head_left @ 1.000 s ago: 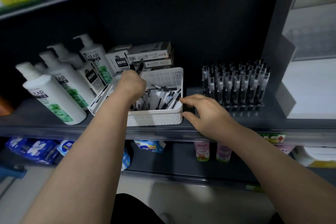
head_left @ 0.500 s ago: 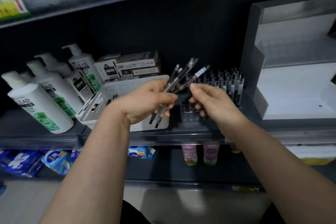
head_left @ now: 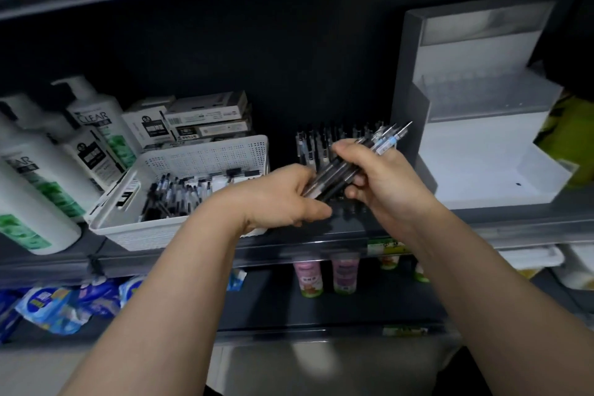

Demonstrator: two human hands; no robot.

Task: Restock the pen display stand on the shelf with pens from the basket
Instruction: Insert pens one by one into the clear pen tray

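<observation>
A bundle of several black pens is held slantwise, tips up to the right, in front of the pen display stand. My left hand grips the bundle's lower end. My right hand curls round the upper part of the same bundle. The stand holds upright pens and is mostly hidden behind my hands. The white perforated basket sits to the left on the shelf, with many loose pens lying in it.
White shampoo pump bottles lie at the left, pen boxes are stacked behind the basket. A grey-and-white tiered display unit stands at the right. Small bottles and blue packets fill the shelf below.
My left hand lifted a bundle of pens out of the basket and carried it right to the stand. My right hand left the shelf edge and now grips the bundle too.
</observation>
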